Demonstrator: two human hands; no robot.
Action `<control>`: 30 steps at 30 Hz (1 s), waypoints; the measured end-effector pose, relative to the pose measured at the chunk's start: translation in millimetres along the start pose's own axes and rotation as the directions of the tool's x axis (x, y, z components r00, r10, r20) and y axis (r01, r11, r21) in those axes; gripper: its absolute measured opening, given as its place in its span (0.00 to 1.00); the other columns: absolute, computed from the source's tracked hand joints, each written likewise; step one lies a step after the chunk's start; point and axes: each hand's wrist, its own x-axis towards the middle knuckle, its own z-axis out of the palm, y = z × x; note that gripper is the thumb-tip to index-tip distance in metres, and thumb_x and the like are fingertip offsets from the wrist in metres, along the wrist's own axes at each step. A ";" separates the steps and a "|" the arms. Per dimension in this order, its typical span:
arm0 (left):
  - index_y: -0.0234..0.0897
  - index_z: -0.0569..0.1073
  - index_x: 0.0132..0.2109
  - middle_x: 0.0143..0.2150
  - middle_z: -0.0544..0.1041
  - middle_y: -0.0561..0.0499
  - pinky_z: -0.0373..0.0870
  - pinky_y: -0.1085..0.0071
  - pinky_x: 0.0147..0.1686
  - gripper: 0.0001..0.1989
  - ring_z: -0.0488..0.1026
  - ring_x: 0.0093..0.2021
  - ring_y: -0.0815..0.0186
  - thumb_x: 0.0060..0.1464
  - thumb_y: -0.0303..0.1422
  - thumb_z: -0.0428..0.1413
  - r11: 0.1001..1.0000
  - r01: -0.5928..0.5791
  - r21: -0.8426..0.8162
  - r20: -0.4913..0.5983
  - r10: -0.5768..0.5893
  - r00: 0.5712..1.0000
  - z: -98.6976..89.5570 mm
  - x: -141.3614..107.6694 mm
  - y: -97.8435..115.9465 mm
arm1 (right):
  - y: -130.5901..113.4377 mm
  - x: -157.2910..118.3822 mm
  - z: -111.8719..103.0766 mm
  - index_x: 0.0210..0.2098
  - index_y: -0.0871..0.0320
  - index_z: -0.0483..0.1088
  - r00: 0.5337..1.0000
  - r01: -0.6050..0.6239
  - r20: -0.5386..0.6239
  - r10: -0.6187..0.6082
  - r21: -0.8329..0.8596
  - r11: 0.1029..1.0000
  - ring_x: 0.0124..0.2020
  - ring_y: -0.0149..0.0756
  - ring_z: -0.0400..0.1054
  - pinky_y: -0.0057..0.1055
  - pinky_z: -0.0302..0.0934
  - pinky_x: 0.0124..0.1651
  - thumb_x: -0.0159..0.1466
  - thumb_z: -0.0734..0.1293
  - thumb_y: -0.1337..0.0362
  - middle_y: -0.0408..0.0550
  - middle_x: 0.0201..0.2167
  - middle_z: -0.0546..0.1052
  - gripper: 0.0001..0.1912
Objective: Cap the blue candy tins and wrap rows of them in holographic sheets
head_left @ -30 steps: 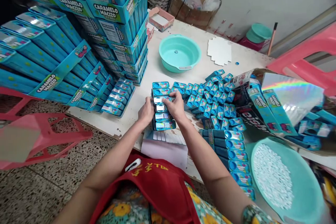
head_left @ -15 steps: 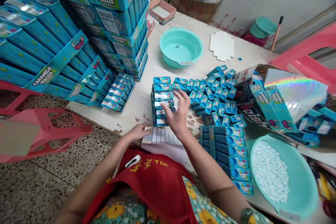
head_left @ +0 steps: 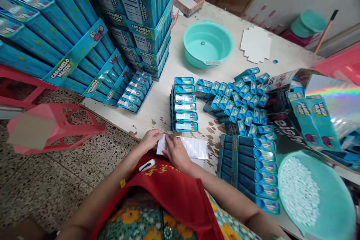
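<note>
A shiny sheet of strip-shaped stickers (head_left: 197, 147) lies at the table's front edge, close to the red apron. My left hand (head_left: 152, 140) grips its left end, fingertips pressed together at the upper corner. Bent over the same end, my right hand (head_left: 177, 152) has its fingers closed at the sheet; whether a single sticker is between them cannot be made out. Just beyond stands a row of blue candy tins (head_left: 186, 107), several with silvery strips across their tops. Part of the sheet is hidden under my right hand.
Stacked trays of blue tins (head_left: 140, 30) rise at the left. Many loose tins (head_left: 244, 99) stand right of centre, near a banded tray of tins (head_left: 242, 157). One basin (head_left: 208, 45) is behind; another (head_left: 337, 202) holds white candies. An open carton (head_left: 284, 120) sits right.
My right hand has come down from above the row of tins to the sticker sheet, beside my left hand. The sheet now lies flatter, and the view has shifted.
</note>
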 end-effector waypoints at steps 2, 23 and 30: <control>0.35 0.67 0.28 0.23 0.66 0.55 0.58 0.75 0.25 0.12 0.63 0.26 0.69 0.51 0.40 0.50 1.000 0.013 -0.026 -0.024 -0.013 1.000 3.7 1.2 -1.9 | 0.8 -3.3 0.1 0.55 0.61 0.61 1.000 0.016 -0.007 -0.016 0.012 1.000 0.51 0.49 0.60 0.49 0.60 0.53 0.61 0.64 0.63 0.61 0.52 0.65 0.23; 0.37 0.66 0.28 0.21 0.64 0.57 0.57 0.75 0.25 0.11 0.61 0.25 0.70 0.51 0.39 0.48 0.999 0.006 0.044 -0.123 0.000 0.992 15.2 9.1 -14.6 | -13.8 -2.4 -25.1 0.35 0.57 0.68 0.998 0.054 0.014 -0.053 -0.043 0.998 0.39 0.41 0.65 0.38 0.61 0.41 0.63 0.61 0.65 0.53 0.36 0.73 0.05; 0.37 0.70 0.35 0.32 0.74 0.51 0.63 0.71 0.35 0.14 0.69 0.35 0.64 0.53 0.42 0.47 0.989 0.008 0.149 -0.288 0.036 0.957 6.0 2.2 11.3 | -49.3 10.6 -125.1 0.29 0.56 0.65 0.974 0.020 -0.217 0.064 0.364 0.931 0.29 0.32 0.65 0.29 0.59 0.34 0.63 0.63 0.61 0.43 0.26 0.71 0.07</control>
